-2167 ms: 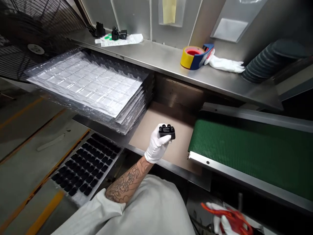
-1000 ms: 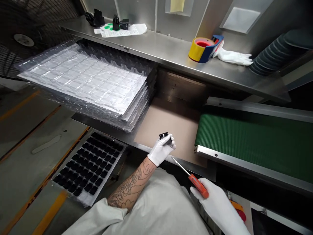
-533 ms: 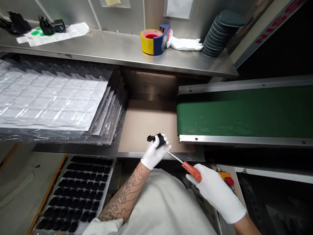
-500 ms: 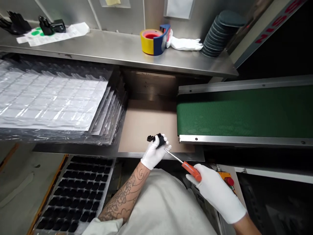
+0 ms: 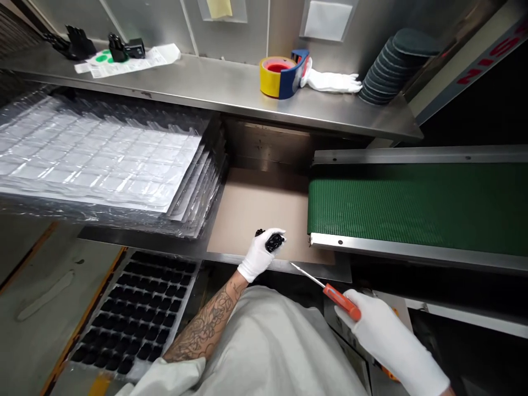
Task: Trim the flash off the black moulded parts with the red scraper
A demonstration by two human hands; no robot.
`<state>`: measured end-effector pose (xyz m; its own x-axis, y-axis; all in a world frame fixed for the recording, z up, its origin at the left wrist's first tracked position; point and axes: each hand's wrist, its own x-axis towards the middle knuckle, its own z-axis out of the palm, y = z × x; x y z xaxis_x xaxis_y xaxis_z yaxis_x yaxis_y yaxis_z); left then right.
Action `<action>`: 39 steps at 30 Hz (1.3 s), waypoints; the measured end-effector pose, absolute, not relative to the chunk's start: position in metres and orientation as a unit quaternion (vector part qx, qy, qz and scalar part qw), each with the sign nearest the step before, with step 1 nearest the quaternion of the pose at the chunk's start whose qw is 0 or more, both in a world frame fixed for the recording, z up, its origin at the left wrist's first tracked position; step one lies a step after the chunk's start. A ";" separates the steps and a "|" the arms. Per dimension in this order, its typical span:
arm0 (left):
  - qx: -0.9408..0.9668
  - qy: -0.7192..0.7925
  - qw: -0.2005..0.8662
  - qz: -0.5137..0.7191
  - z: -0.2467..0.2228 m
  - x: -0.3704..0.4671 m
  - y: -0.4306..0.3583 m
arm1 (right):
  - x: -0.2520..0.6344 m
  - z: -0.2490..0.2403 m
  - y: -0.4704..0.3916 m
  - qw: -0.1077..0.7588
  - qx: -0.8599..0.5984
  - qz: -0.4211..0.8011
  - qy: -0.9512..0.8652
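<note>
Yellow tape (image 5: 269, 81) sits beside a white glove (image 5: 333, 81) on the shelf (image 5: 218, 83).

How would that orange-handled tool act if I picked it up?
The orange-handled tool probably wouldn't flop: its thin shaft looks straight and metallic. It may feel heavier toward the handle, which is much thicker.

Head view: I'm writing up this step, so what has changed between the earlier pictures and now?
Since the first picture, the right hand has come up from the lower right, gripping an orange-handled tool near the left hand. The left hand, still holding the black part, has turned it. The camera's view has shifted. Unmoved: the tape roll, spare glove and green belt.
</note>
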<state>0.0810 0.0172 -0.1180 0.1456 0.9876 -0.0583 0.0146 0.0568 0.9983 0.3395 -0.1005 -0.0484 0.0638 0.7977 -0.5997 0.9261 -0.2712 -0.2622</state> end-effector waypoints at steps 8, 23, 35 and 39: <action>0.644 0.468 0.477 0.373 -0.134 0.050 0.013 | 0.307 -0.021 -0.076 0.180 0.681 -0.305 0.641; 0.801 0.465 0.226 0.301 -0.153 0.013 -0.001 | 0.264 0.026 -0.041 0.249 0.615 -0.235 0.710; 0.731 0.394 0.399 0.389 -0.140 0.022 -0.006 | 0.305 -0.001 -0.038 0.226 0.642 -0.236 0.693; 0.719 0.398 0.413 0.391 -0.136 0.023 -0.005 | 0.308 0.003 -0.042 0.232 0.646 -0.243 0.686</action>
